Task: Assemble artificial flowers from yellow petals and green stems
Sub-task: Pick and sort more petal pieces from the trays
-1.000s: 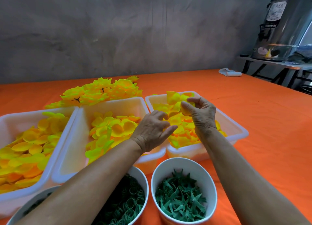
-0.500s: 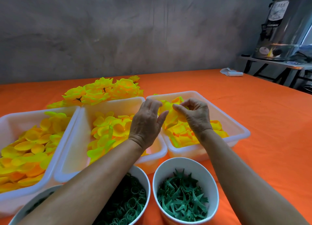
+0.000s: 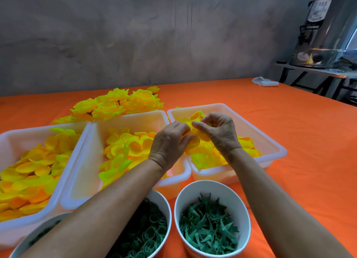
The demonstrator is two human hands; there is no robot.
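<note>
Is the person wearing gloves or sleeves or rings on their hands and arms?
No gloves: the left hand and the right hand are both bare. Both forearms are bare too, with no sleeve as far up as the picture shows. No watch, bracelet or ring is visible on the sides that show.

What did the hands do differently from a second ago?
The left hand moved away from the person, from the middle bin's edge up to the right hand, and now both pinch one yellow petal together over the right bin. A second ago only the right hand held a petal. The bins, the finished flowers and the cups of green parts stayed where they were.
</note>
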